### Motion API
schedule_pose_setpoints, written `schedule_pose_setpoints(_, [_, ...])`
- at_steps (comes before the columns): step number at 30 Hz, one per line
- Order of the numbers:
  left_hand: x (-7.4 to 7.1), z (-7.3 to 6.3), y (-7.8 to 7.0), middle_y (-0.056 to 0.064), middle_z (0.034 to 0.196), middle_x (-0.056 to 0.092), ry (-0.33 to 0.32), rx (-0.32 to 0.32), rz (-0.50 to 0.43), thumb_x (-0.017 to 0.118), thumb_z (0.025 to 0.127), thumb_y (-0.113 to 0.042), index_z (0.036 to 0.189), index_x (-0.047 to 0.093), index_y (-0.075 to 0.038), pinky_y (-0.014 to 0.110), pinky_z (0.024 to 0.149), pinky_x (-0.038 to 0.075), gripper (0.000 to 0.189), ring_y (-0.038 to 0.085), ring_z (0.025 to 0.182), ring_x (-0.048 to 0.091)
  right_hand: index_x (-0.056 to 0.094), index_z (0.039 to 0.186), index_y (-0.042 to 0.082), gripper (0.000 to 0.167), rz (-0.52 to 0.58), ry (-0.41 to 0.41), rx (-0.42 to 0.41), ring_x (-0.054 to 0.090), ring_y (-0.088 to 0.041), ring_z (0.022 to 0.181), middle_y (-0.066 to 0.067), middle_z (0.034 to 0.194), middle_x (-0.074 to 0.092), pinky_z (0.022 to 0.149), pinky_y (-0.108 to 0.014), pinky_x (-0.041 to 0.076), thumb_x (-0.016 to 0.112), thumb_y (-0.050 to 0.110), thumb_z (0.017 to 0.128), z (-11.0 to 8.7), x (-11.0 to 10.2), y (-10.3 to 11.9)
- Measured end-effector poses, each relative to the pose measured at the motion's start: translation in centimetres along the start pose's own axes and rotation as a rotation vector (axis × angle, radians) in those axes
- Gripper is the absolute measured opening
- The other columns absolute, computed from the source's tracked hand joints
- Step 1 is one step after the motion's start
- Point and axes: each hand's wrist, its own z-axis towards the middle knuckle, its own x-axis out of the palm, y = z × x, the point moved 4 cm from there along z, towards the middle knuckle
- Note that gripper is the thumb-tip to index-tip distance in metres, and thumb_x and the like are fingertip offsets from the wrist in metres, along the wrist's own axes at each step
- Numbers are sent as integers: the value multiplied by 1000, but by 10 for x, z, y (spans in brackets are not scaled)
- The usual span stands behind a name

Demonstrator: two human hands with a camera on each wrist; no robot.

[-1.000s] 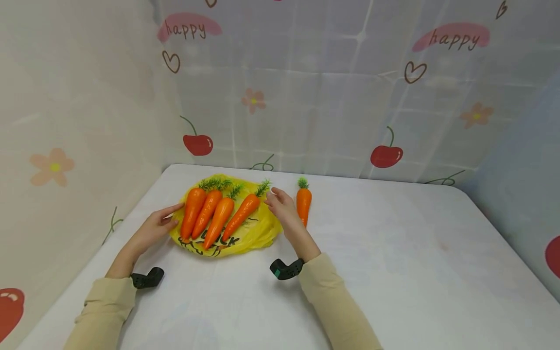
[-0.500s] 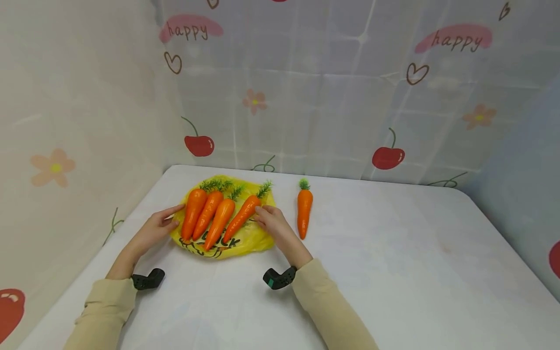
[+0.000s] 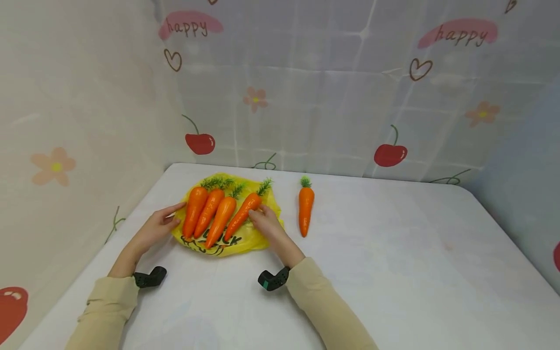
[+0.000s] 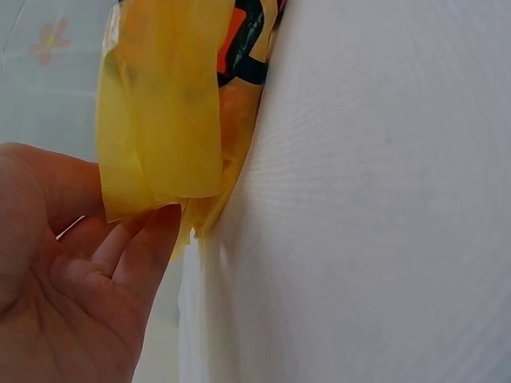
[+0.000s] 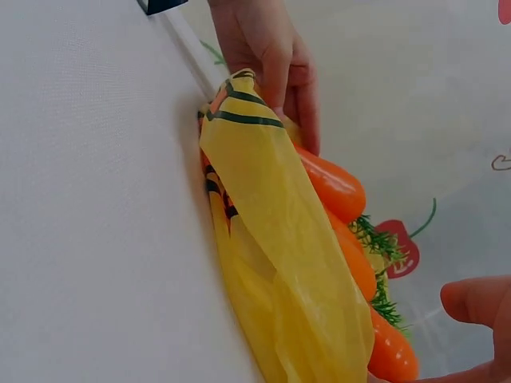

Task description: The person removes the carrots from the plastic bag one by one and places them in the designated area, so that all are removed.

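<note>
Several orange carrots with green tops lie side by side on a flattened yellow plastic bag point(image 3: 251, 238) with black print. My left hand point(image 3: 154, 231) touches the bag's left edge, its fingers extended. In the left wrist view, a fold of the yellow bag point(image 4: 164, 120) hides some fingertips of the left hand point(image 4: 76, 271). My right hand point(image 3: 270, 226) is at the rightmost carrot point(image 3: 242, 214), over the bag's right side. The right wrist view has the thumb of the right hand point(image 5: 483, 319) spread apart from a finger beside a carrot point(image 5: 393, 351).
One more carrot point(image 3: 306, 209) lies off the bag, right of the right hand, on the white table point(image 3: 393, 272). A patterned curtain point(image 3: 306, 87) hangs behind the table, and a pale side wall point(image 3: 87, 107) borders it on the left.
My right hand has moved left and down from the rightmost carrot's leafy top to its side, away from the single carrot. The left hand has stayed at the bag's edge.
</note>
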Motion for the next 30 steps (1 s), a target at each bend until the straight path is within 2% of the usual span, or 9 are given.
schedule_pose_setpoints(6, [1,1,-3,31,142,29,-5,20,-1,47,95,1,140,32,10,46,95,36,48,44,125,36,11,147,-4,68,155,191,75,42,-30,125,-23,140,37,103,-36,35,52,15,96,3,2,-5])
schedule_pose_setpoints(11, [0,0,-3,32,142,29,-7,18,5,47,94,2,140,32,10,47,96,35,48,45,125,35,6,148,1,72,216,240,81,38,-28,128,-19,144,30,105,-35,32,52,19,97,-2,3,-9])
schedule_pose_setpoints(17, [1,-1,-2,33,142,27,1,15,-15,47,95,2,140,31,10,44,96,35,49,44,127,33,11,148,1,70,246,184,78,45,-29,122,-22,139,37,101,-36,37,55,11,94,6,7,-12])
schedule_pose_setpoints(24, [2,-2,-1,33,141,28,-12,41,-37,47,94,4,139,32,12,26,94,41,48,43,123,39,16,149,5,77,123,86,71,58,-26,103,-19,124,44,90,-35,48,65,11,89,14,17,-11])
schedule_pose_setpoints(26, [2,-1,-2,33,141,28,-13,45,-42,48,94,4,138,32,13,27,94,41,48,44,122,39,16,149,6,80,109,71,68,59,-25,101,-19,124,44,87,-34,49,67,12,88,16,18,-11])
schedule_pose_setpoints(30, [1,-1,-4,34,141,28,-15,46,-37,48,94,4,138,31,13,37,96,40,48,45,122,39,15,150,7,84,87,51,48,60,-25,97,-19,123,45,82,-32,52,69,11,85,20,21,-10])
